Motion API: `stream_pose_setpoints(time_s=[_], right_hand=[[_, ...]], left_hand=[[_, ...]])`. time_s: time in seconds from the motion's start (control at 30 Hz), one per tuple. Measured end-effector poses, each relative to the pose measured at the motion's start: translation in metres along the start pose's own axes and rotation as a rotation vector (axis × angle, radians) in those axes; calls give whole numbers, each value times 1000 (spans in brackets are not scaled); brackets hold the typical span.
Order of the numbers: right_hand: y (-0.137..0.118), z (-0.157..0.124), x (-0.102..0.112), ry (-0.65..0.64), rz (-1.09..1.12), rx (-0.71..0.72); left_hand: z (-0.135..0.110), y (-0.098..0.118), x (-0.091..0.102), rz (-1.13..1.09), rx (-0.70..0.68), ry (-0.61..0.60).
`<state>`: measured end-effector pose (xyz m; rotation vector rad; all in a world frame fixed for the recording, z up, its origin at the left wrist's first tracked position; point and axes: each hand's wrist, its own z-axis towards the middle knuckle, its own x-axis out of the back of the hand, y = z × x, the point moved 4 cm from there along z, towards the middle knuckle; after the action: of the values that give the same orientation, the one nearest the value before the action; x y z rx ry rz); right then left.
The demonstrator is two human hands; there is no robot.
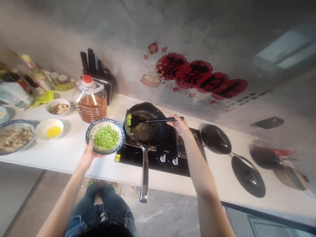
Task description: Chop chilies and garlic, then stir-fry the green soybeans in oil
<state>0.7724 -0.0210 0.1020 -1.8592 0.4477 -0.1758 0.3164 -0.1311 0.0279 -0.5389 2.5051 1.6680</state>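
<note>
My left hand (91,153) grips the near rim of a blue-and-white plate (87,137), which carries a heap of chopped green vegetable (107,137). The plate is held just left of the wok. Around the black handle of a spatula (157,120) my right hand (179,124) is closed. The spatula's dark head is inside the black wok (155,135), at its left side, beside a small clump of green bits (129,120). A little oily liquid shows on the wok's bottom. Its long metal handle (145,175) points toward me.
The wok stands on the left burner of a black gas hob (167,160). Left of it are an oil jug (91,104), a knife block (104,82), a bowl of egg (49,129) and a plate of sliced mushrooms (10,138). Black lids (216,138) lie to the right.
</note>
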Motion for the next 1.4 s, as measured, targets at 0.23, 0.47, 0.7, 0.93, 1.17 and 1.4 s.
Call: stream_pose_setpoints(time_s=[0.23, 0.47, 0.7, 0.93, 1.17, 1.4], right_hand=[[2, 4, 10, -79, 18, 51], [3, -7, 26, -174, -13, 78], [8, -13, 35, -152, -1, 26], [30, -13, 29, 8, 128, -22], [41, -22, 60, 81, 158, -22], [23, -51, 89, 175, 158, 38]], left_hand=[[5, -8, -6, 10, 31, 21], [5, -1, -12, 24, 2, 3], [5, 5, -15, 12, 19, 14], [8, 7, -15, -8, 55, 5], [6, 12, -19, 40, 4, -17], [8, 13, -32, 45, -1, -54]])
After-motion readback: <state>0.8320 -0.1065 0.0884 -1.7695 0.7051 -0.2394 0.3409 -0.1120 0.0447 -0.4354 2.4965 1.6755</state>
